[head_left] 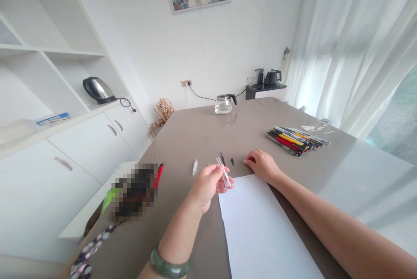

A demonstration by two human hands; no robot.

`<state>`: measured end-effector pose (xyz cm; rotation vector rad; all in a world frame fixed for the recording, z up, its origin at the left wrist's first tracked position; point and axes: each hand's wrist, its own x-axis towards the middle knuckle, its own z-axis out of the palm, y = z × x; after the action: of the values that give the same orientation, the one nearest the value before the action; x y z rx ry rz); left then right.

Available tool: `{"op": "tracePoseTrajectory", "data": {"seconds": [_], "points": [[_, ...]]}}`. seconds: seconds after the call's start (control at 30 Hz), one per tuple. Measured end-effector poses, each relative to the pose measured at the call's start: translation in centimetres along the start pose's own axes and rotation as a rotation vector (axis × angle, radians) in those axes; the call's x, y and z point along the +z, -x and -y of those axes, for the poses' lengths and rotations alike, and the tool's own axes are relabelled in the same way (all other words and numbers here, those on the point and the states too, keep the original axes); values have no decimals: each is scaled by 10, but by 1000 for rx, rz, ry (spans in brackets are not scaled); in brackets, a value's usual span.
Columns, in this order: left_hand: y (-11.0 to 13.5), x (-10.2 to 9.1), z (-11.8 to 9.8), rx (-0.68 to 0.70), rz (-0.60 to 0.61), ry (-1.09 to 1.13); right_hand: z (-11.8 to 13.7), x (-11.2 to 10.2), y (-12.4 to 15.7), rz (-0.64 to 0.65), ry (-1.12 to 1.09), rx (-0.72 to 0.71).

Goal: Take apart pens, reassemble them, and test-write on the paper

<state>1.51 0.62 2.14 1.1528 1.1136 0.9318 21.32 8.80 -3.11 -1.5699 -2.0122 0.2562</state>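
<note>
My left hand (208,185) pinches a clear plastic pen barrel (225,177) between thumb and fingers, above the top left corner of a white sheet of paper (260,222). My right hand (263,165) rests on the table by the paper's top edge. Its fingers bend loosely, with nothing visible in them. Just beyond my left hand lie a thin dark pen part (223,159) and a small black piece (232,162). A translucent whitish piece (194,167) lies to their left. A red pen (159,175) with a black end is farther left.
A heap of pens (296,140) lies at the right, with white scraps (313,127) behind it. Toward the far edge of the table (195,133) stands a glass pot (223,104). A blurred dark object (135,192) and a bead string (93,246) are at the left.
</note>
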Motion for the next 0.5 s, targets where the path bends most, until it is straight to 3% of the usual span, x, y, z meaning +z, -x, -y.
{"op": "tracePoseTrajectory", "data": {"seconds": [0.23, 0.37, 0.5], "points": [[1, 1, -1, -4, 63, -13, 14, -19, 5, -46, -501, 160], [4, 4, -4, 9, 87, -78, 32, -31, 15, 45, -860, 122], [4, 5, -3, 1, 90, -148, 47, -37, 25, 110, -983, 41]]}}
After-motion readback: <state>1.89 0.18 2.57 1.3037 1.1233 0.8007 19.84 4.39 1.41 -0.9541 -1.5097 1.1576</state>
